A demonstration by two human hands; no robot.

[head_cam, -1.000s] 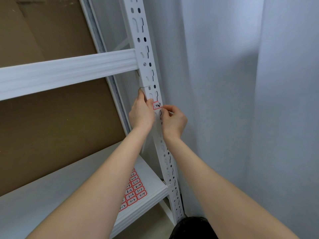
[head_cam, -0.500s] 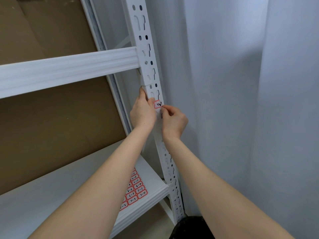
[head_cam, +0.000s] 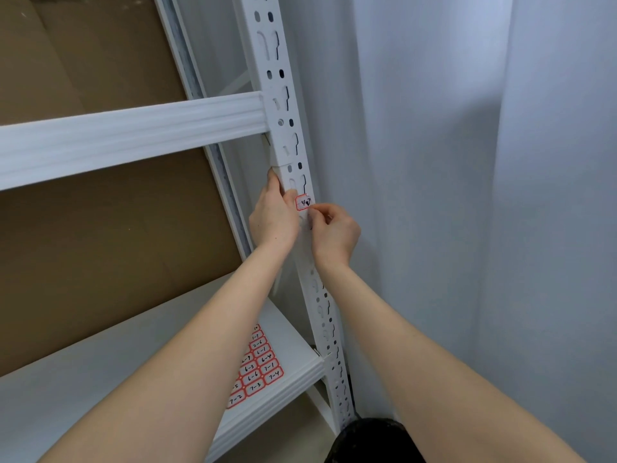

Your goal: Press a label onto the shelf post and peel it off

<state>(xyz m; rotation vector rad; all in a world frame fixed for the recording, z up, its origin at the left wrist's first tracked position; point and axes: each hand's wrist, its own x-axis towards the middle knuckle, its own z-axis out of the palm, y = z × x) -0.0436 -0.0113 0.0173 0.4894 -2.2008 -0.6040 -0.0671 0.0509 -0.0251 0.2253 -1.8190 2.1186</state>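
Pinching the label (head_cam: 304,202), the right hand (head_cam: 335,232) hides its edge; left hand (head_cam: 274,218) grips the post (head_cam: 289,142).

A small red-bordered white label (head_cam: 303,202), handwritten in black, sits slightly tilted on the white slotted upright (head_cam: 286,128).

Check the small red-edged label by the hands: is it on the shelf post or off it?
On. The label lies against the post; the right hand pinches its lower corner.
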